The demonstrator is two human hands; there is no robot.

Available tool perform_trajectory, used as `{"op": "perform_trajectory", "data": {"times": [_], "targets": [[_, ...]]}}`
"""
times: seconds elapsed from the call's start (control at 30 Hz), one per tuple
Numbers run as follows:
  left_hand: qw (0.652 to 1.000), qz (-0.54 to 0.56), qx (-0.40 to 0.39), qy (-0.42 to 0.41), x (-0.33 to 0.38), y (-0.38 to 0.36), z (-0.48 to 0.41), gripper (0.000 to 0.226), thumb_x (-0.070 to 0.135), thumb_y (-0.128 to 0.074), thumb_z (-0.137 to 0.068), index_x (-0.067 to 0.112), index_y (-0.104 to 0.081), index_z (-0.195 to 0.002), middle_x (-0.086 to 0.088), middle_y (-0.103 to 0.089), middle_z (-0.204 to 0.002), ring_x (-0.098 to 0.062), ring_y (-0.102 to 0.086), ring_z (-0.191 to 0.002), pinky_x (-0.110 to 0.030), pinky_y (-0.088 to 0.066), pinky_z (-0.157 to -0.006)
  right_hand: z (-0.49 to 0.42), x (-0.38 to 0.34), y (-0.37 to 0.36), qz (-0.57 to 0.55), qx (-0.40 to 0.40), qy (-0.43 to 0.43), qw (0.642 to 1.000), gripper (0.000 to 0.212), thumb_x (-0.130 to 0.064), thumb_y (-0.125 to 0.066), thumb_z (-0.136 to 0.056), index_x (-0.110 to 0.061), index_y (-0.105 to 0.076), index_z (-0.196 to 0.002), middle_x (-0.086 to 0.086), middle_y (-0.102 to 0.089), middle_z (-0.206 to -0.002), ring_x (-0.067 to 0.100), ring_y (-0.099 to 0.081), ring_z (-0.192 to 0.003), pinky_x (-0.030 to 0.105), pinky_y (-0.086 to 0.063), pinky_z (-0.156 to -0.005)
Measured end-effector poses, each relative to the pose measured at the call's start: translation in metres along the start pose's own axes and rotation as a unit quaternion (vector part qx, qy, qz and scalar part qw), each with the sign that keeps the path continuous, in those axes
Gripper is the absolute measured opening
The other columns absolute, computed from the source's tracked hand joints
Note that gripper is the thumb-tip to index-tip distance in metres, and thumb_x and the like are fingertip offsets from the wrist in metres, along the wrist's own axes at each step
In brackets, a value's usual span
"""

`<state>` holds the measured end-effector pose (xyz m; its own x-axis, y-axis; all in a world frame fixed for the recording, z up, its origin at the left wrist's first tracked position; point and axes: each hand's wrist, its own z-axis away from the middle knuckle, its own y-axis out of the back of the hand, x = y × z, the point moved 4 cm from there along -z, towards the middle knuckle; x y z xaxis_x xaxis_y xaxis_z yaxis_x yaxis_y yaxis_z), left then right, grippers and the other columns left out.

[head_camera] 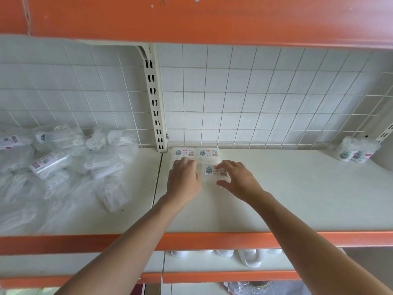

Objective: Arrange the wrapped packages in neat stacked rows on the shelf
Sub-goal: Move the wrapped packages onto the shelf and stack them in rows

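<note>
1. Shelf (297,188): white deck with an orange front lip. Your row starts at its back left corner.
2. Wire grid (265,92): back panel. The rear packages sit close against it.
3. Loose pile (63,162): unsorted wrapped packages heaped on the neighbouring bay, well apart from your hands.
4. Slotted upright (155,103): divides the two bays, just beside the row's first package.
5. Left hand (184,178): laid flat, palm down, fingers nearly straight. It probably presses a package, but whatever lies beneath is hidden.
6. Right hand (238,180): arched over the front package, fingertips on its far edge and thumb on its near edge, grasping it.
7. Tubs (353,153): two at the far right, not involved.
8. Left back package (183,153) and right back package (207,153): side by side, labels up.
9. Front package (214,172): directly before the right back one, slightly askew.

Risks: push forward too hard and you will shove the back pair crooked. The slick wrap could let the front package skate sideways under your thumb. Release it unsquared and the second row will look skewed.
</note>
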<state>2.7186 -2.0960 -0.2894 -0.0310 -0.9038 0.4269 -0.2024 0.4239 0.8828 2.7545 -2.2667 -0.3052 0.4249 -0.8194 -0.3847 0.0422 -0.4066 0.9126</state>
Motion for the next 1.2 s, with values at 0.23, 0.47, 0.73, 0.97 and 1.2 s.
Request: {"op": "perform_trajectory", "data": {"times": [0.23,0.47,0.73,0.97,1.2], "targets": [[0.991,-0.121,-0.043,-0.036,-0.015,-0.015,0.01,0.042,0.018,-0.041,-0.093,0.013,-0.05,-0.133,-0.006,-0.047,-0.134,-0.027,-0.035,-0.13,-0.042,-0.029,-0.109,-0.007,-0.009,-0.011,0.077,-0.004,-0.016,0.997,0.046,-0.039,-0.055,-0.094,-0.026,-0.049,-0.137,-0.001,-0.041,-0.146,0.023,-0.04,-0.129,0.033,-0.038,-0.101],[0.991,-0.114,-0.046,-0.055,-0.015,-0.013,0.012,0.043,0.018,-0.043,-0.092,0.017,-0.05,-0.134,-0.008,-0.044,-0.139,-0.027,-0.033,-0.133,-0.041,-0.029,-0.11,-0.013,-0.016,-0.013,0.114,0.014,-0.032,0.993,0.042,-0.04,-0.049,-0.097,-0.029,-0.049,-0.137,-0.003,-0.049,-0.137,0.022,-0.043,-0.125,0.035,-0.04,-0.095],[0.989,-0.127,-0.042,-0.062,-0.015,-0.013,0.011,0.043,0.02,-0.041,-0.094,0.02,-0.05,-0.136,-0.009,-0.044,-0.139,-0.027,-0.034,-0.132,-0.041,-0.03,-0.108,-0.017,-0.024,-0.016,0.14,0.019,-0.055,0.988,0.042,-0.039,-0.05,-0.097,-0.026,-0.049,-0.136,0.0,-0.049,-0.136,0.024,-0.045,-0.123,0.037,-0.041,-0.092],[0.989,-0.12,-0.042,-0.076,-0.016,-0.01,0.013,0.043,0.022,-0.042,-0.094,0.019,-0.048,-0.137,-0.009,-0.044,-0.138,-0.028,-0.032,-0.133,-0.042,-0.031,-0.107,-0.015,-0.031,-0.014,0.158,0.035,-0.032,0.986,0.047,-0.045,-0.046,-0.096,-0.024,-0.046,-0.138,0.001,-0.044,-0.144,0.021,-0.036,-0.134,0.04,-0.034,-0.104],[0.989,-0.142,-0.008,-0.048,-0.033,0.021,0.01,0.048,0.032,-0.041,-0.097,0.018,-0.039,-0.143,-0.009,-0.039,-0.141,-0.028,-0.027,-0.136,-0.044,-0.029,-0.109,-0.029,-0.061,-0.015,0.157,0.011,0.028,0.987,0.061,-0.052,-0.038,-0.097,-0.03,-0.02,-0.151,-0.001,-0.022,-0.158,0.019,-0.012,-0.147,0.044,-0.015,-0.119]]}}
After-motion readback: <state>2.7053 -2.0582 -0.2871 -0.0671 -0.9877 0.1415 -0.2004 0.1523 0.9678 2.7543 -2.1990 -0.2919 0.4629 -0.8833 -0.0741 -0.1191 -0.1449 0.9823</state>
